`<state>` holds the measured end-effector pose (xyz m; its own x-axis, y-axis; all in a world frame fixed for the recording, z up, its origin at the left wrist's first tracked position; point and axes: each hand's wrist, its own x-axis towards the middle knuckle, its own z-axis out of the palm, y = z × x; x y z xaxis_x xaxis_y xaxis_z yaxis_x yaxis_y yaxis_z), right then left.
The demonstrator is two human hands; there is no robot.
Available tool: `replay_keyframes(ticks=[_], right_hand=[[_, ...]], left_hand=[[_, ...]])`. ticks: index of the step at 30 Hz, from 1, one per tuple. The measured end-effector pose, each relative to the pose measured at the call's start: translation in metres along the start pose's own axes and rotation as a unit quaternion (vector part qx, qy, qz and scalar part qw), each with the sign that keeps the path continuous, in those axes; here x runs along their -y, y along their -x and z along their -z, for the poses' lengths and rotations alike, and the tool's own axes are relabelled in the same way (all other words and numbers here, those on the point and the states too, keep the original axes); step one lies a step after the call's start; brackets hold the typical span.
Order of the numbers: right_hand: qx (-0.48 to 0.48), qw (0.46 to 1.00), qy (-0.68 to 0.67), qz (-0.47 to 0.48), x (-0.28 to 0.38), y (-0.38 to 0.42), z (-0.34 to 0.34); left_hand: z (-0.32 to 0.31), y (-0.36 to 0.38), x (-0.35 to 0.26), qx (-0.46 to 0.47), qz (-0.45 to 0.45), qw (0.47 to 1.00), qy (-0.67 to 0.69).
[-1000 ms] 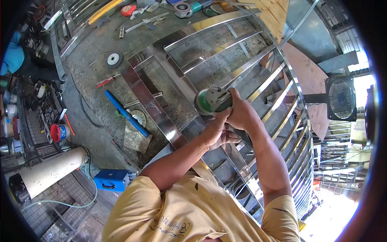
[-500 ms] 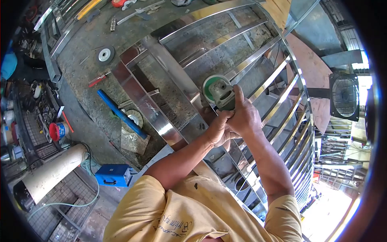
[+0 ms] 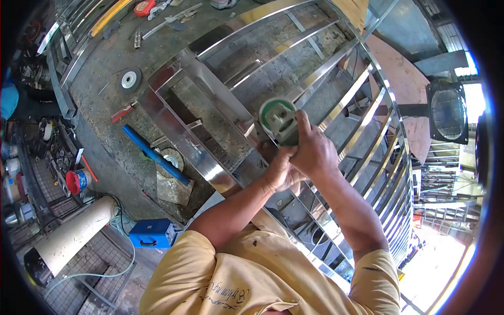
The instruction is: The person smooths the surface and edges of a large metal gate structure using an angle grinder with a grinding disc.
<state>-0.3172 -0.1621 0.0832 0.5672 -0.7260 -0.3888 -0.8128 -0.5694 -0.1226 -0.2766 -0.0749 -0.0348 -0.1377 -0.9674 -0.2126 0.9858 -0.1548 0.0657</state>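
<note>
Both my hands are wrapped round the body of an angle grinder with a green disc. My right hand grips it from the right and above, its index finger stretched along the grinder head. My left hand closes on the lower part of the body, partly hidden under the right. The grinder's disc lies over a joint of a shiny metal frame, where a crossbar meets a long rail. Much of the grinder's handle is hidden by my fingers.
Left of the frame lie a grinding wheel, a red screwdriver, a blue bar and a flap disc. A blue case stands beside a white cylinder. At the right is a black fan.
The view has shifted slightly, with the frame and nearby tools moving a little left. The grinder and my hands sit slightly further left in the picture; both grips are unchanged.
</note>
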Motion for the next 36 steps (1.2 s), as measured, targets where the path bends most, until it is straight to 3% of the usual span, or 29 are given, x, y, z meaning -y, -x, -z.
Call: replay_keyframes(ticks=[5,8,9,10,11,13,14,16,17,18,19,21,24,28,31,34,36], right_hand=[[-0.003,1.000,-0.005,0.008,0.009,-0.009,0.007],[-0.013,0.994,-0.110,0.004,-0.022,0.002,0.000],[-0.017,0.989,-0.147,0.013,-0.037,0.007,-0.008],[-0.036,0.986,-0.163,0.007,-0.047,0.016,-0.013],[-0.054,0.983,-0.177,-0.003,-0.059,0.027,-0.018],[-0.051,0.971,-0.234,-0.028,-0.089,0.044,-0.025],[-0.074,0.951,-0.298,-0.035,-0.107,0.054,-0.035],[-0.101,0.898,-0.423,-0.059,-0.124,0.082,-0.048],[-0.106,0.867,-0.482,-0.071,-0.125,0.095,-0.046],[-0.098,0.834,-0.538,-0.071,-0.127,0.105,-0.046],[-0.096,0.812,-0.571,-0.072,-0.126,0.112,-0.048],[-0.100,0.767,-0.629,-0.080,-0.129,0.128,-0.050],[-0.124,0.760,-0.631,-0.094,-0.133,0.141,-0.051],[-0.115,0.726,-0.677,-0.049,-0.110,0.155,-0.031],[-0.109,0.721,-0.683,-0.022,-0.109,0.162,-0.033],[-0.126,0.741,-0.660,0.002,-0.112,0.169,-0.040],[-0.129,0.757,-0.641,0.014,-0.107,0.182,-0.037]], left_hand=[[0.003,-0.003,-0.014,0.014,-0.001,0.997,-0.076],[0.016,-0.008,0.009,-0.019,0.043,0.993,-0.108],[0.011,0.002,0.019,-0.107,0.065,0.979,-0.159],[-0.012,0.027,0.015,-0.091,0.093,0.963,-0.236],[-0.013,0.048,0.015,-0.039,0.077,0.935,-0.343],[-0.021,0.101,0.002,-0.010,-0.124,0.897,-0.425],[-0.026,0.130,-0.019,-0.069,-0.186,0.865,-0.461],[-0.009,0.176,-0.063,-0.237,-0.300,0.768,-0.514],[0.013,0.197,-0.086,-0.353,-0.338,0.647,-0.585],[0.001,0.217,-0.109,-0.494,-0.292,0.542,-0.615],[0.038,0.234,-0.136,-0.556,-0.297,0.434,-0.644],[0.083,0.262,-0.169,-0.566,-0.270,0.198,-0.753],[0.118,0.274,-0.202,-0.459,-0.265,0.143,-0.836],[0.102,0.278,-0.214,-0.415,-0.173,0.123,-0.885],[0.099,0.285,-0.222,-0.411,-0.142,0.163,-0.886],[0.093,0.286,-0.204,-0.448,-0.296,0.305,-0.786],[0.083,0.279,-0.186,-0.402,-0.326,0.630,-0.578]])
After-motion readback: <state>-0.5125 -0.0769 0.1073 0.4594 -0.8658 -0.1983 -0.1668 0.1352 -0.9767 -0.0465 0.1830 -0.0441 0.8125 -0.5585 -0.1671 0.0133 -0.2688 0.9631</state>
